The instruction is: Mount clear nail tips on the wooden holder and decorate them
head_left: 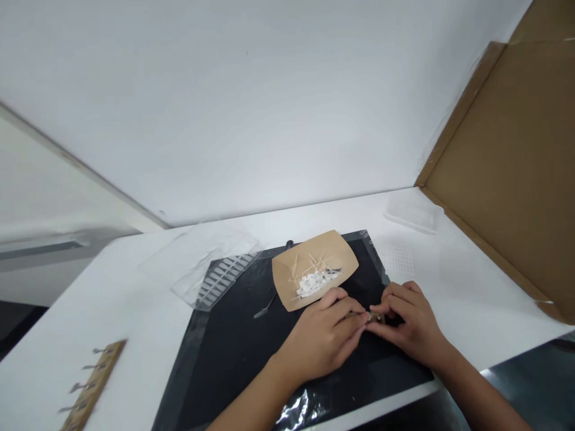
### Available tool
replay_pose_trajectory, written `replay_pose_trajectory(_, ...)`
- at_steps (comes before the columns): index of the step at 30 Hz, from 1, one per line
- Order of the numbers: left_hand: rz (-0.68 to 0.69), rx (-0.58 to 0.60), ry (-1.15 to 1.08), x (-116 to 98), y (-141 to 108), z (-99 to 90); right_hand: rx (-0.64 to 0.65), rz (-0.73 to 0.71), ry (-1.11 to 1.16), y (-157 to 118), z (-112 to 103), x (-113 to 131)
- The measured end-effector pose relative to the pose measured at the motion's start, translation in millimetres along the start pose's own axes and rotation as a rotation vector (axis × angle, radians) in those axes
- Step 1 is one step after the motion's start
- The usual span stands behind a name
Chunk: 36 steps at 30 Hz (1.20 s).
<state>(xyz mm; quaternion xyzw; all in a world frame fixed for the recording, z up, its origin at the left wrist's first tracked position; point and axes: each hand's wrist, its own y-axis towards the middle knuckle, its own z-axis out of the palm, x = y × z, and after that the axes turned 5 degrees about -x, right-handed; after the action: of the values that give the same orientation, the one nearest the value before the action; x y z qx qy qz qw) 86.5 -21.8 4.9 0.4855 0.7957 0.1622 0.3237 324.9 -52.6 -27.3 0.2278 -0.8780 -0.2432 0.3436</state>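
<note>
My left hand (pixel 330 332) and my right hand (pixel 406 320) meet over the right side of a black mat (pixel 242 359). Between their fingertips is a small brownish piece (pixel 378 318) with a shiny spot on it, mostly covered by the fingers. Both hands are closed in a pinch on it. Just beyond the left hand stands a tan paper tray (pixel 287 266). A heap of small white pieces (pixel 312 282) lies in it, with thin pale sticks (pixel 318 261) and a few dark bits.
On the mat's left lie a clear plastic sheet with slots (pixel 220 284) and thin tweezers-like tool (pixel 265 310). A wooden strip with metal hooks (pixel 96 383) rests at the table's left. At the right are a clear plastic lid (pixel 413 214), a clear grid (pixel 399 259) and a cardboard wall (pixel 507 167).
</note>
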Motion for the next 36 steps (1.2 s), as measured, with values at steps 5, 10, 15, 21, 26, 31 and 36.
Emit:
replay_pose_trajectory(5, -0.008, 0.014, -0.004, 1, 0, -0.4, 0.023, 0.003, -0.01, 0, 0, -1)
replay_pose_trajectory(10, -0.005, 0.036, 0.001, 0, 0, -0.8, 0.047, 0.021, -0.006, 1, 1, -1)
replay_pose_trajectory(15, 0.003, 0.101, 0.111, -8, 4, -2.0, 0.093, 0.11, 0.061, 1, 2, 0)
replay_pose_trajectory(21, -0.02, 0.153, 0.144, -13, 8, -1.8, 0.129, 0.172, 0.101, 1, 3, -1)
replay_pose_trajectory(26, -0.004, 0.183, 0.157, -12, 7, -2.1, 0.122, 0.161, 0.095, 0, 3, -3)
replay_pose_trajectory(31, 0.029, 0.193, 0.19, -11, 4, 0.1, 0.155, 0.139, 0.076, 1, 2, -1)
replay_pose_trajectory(36, 0.048, 0.095, 0.161, -10, 4, 2.3, 0.149, 0.134, 0.083, 5, -7, 2)
